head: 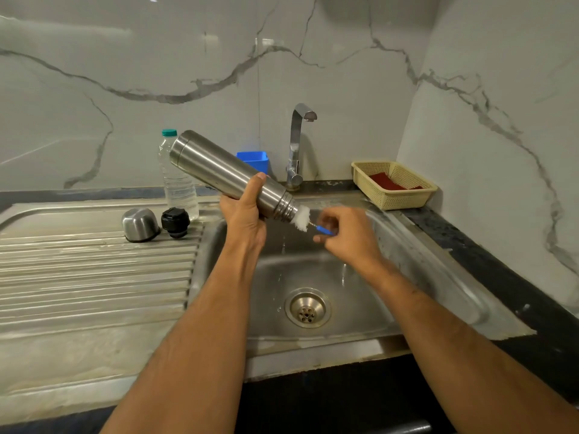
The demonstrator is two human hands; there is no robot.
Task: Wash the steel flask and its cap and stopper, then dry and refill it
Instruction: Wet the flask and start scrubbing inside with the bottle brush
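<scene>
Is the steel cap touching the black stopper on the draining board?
Apart. The head view shows the steel cap and the black stopper standing side by side on the draining board, with a narrow strip of the board visible between them.

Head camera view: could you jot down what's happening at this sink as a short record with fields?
Flask: steel flask, tilted, mouth down over the sink
Left hand: left hand grips the flask body
Right hand: right hand holds the bottle brush, white bristles at the flask's mouth
Cap: steel cap on the drainboard
Stopper: black stopper beside the cap
Tap: tap, no water visibly running
</scene>
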